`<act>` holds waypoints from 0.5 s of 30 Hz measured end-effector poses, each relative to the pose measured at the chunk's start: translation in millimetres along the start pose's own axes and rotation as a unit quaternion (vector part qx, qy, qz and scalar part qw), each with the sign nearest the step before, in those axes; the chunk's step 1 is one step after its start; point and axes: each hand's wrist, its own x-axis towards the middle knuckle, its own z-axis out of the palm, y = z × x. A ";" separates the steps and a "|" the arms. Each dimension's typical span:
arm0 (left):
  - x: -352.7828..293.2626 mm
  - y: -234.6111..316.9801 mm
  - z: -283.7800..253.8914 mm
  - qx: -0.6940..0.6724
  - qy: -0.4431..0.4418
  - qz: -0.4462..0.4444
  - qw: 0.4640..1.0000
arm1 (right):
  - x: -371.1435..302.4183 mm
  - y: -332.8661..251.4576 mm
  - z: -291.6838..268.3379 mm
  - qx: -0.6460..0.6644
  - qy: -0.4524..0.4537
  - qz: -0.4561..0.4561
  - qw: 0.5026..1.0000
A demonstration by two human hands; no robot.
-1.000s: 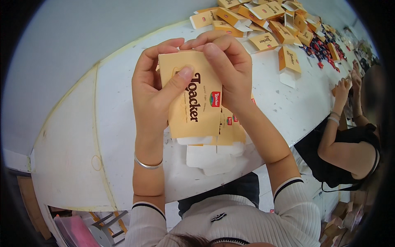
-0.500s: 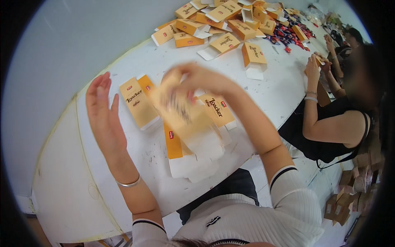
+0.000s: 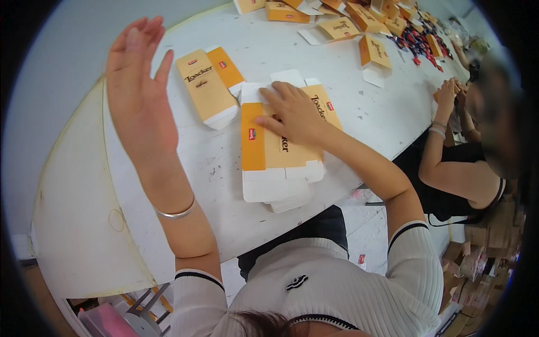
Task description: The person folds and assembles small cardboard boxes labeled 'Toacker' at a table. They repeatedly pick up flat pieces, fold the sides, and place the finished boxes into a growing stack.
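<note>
My right hand (image 3: 295, 115) lies with spread fingers on the top of a stack of flattened cartons, cream with an orange side strip and white flaps. That top carton (image 3: 289, 158) is partly covered by the hand. Raised over the left side of the table, my left hand (image 3: 143, 104) is open and holds nothing, its fingers stretched upward. Just right of it sits a smaller stack of flat cream cartons (image 3: 205, 95), with an orange side panel (image 3: 225, 68) showing beside it. Another cream carton face (image 3: 321, 106) shows right of my right hand.
At the far side lie several opened-out orange cartons (image 3: 338, 28), one standing nearer (image 3: 375, 51). Small red and dark wrapped pieces (image 3: 415, 42) are heaped beside them. A co-worker's arm (image 3: 443, 168) is at the right. Brown cardboard boxes (image 3: 488, 253) stand on the floor.
The blurred carton lifted by my right hand is no longer raised; that hand now lies flat on the stack. My left hand stays up and open. The view has shifted.
</note>
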 end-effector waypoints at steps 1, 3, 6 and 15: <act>0.5 2.1 0.4 0.010 0.004 0.005 1.000 | 5.2 -0.1 3.3 0.009 0.065 -0.031 0.997; 2.0 2.1 -4.5 -0.022 0.004 0.002 1.000 | 9.3 1.4 0.7 0.025 -0.002 -0.016 1.000; -0.8 3.2 0.0 0.014 -0.001 0.008 1.000 | 13.3 0.8 0.9 -0.029 -0.030 -0.020 0.999; -5.2 -13.4 8.4 0.187 -0.178 -0.072 0.963 | 18.3 8.3 2.7 -0.028 0.078 0.018 0.996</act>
